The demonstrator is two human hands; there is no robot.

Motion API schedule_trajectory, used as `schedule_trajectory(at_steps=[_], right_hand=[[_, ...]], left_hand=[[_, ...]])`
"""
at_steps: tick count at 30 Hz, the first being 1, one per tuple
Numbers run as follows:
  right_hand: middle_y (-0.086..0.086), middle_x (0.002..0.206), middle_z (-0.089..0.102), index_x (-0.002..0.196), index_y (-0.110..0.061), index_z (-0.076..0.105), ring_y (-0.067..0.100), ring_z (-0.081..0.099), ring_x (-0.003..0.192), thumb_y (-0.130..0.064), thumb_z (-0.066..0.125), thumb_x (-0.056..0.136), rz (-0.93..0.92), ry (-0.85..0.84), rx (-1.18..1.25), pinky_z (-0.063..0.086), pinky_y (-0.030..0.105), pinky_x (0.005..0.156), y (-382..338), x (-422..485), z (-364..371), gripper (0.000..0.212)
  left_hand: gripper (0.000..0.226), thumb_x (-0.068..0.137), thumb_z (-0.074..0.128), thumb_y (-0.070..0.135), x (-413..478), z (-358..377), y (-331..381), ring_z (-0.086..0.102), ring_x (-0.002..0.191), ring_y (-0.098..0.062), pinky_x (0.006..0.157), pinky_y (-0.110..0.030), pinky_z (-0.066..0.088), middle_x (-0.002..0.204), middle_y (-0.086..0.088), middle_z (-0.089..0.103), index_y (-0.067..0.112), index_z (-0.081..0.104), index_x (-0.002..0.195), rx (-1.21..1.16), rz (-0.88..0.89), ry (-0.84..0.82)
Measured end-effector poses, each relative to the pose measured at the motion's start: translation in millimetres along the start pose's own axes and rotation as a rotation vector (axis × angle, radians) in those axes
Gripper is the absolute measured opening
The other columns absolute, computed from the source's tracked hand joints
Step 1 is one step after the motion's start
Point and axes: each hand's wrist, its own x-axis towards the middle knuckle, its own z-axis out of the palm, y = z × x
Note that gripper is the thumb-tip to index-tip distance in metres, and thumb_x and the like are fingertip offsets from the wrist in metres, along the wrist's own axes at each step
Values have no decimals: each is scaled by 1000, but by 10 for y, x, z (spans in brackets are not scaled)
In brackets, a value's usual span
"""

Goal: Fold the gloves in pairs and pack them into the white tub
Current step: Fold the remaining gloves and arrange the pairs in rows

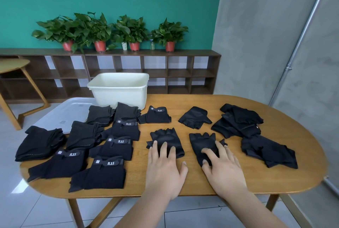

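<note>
While my flat, empty left grip [165, 171] and right grip [223, 171] are pressing, the right glove [200, 140] is lying three o'clock of the left glove [165, 136].

Bare forearms [152, 207], bare left hand [165, 171], bare right hand [223, 171]

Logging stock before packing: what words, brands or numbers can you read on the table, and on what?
"5.11": strap of rearmost labelled pair
"5.11": second labelled pair
"5.11": third labelled pair
"5.11": front-left labelled pair
"5.11": front labelled pair
Square tag beside each "5.11": too small to read.
Nothing else legible.
</note>
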Motion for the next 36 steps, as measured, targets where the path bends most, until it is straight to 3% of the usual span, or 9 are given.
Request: schedule_trajectory(at_steps=[4,8,11,15,20,25,29,32,36], right_hand=[[10,175,3,164,-43,14,35,6,160,-66,5,91,62,-105,-88,16,50,128,-27,11,-9,77],[9,174,17,162,-32,35,38,9,160,-53,22,97,-67,-56,-158,20,54,126,-20,32,-22,69],[1,176,2,165,-45,14,31,-6,161,-58,1,95,-82,-182,-87,8,48,130,-7,63,-35,72],[0,176,-7,163,-50,1,34,-14,160,-61,1,98,-41,-230,-43,4,47,130,-8,82,-38,67],[-2,176,-7,163,-53,5,35,-15,160,-62,-5,90,6,-205,1,2,49,131,-78,67,-31,74],[-9,175,0,163,-49,14,27,-12,161,-63,9,104,-50,-23,-44,5,50,130,-98,-16,-56,61],[-11,175,2,163,-50,11,22,-7,162,-72,-2,96,-39,-148,-21,3,48,131,-74,32,2,72],[-11,175,-3,164,-49,5,22,-12,161,-74,-7,93,-40,-170,-8,0,48,131,-75,65,12,76],[-10,175,8,162,-46,26,21,-9,162,-62,13,107,-63,-9,62,9,46,131,-75,32,-15,58]], left_hand=[[77,101,14,69,24,43,-14,-10,162,-35,132,-51,-2,177,-1,10,30,25,166,17,0,-35],[76,102,13,69,31,59,-26,-13,162,-32,132,-48,-5,177,3,6,32,19,168,24,62,-49],[74,102,13,69,46,63,-27,-17,161,-30,132,-48,-4,177,6,3,34,15,168,12,110,-73],[74,102,11,70,69,75,-35,-23,160,-30,131,-48,-7,176,8,-5,37,8,168,21,131,-103],[74,102,12,70,81,66,-35,-30,157,-26,131,-49,-11,176,9,-12,37,2,168,14,160,-122],[73,102,13,68,-1,49,-23,-24,160,-30,131,-53,-6,177,-2,-2,34,21,167,32,126,31],[74,102,9,68,5,60,-18,-2,163,-31,131,-51,-6,176,-4,15,35,24,166,62,99,-7],[73,102,8,69,21,60,-29,-5,163,-30,131,-49,-9,177,-2,10,36,19,167,53,116,-32],[71,104,10,68,27,61,-32,-14,162,-26,131,-47,-9,177,1,1,39,11,168,7,137,-45]])
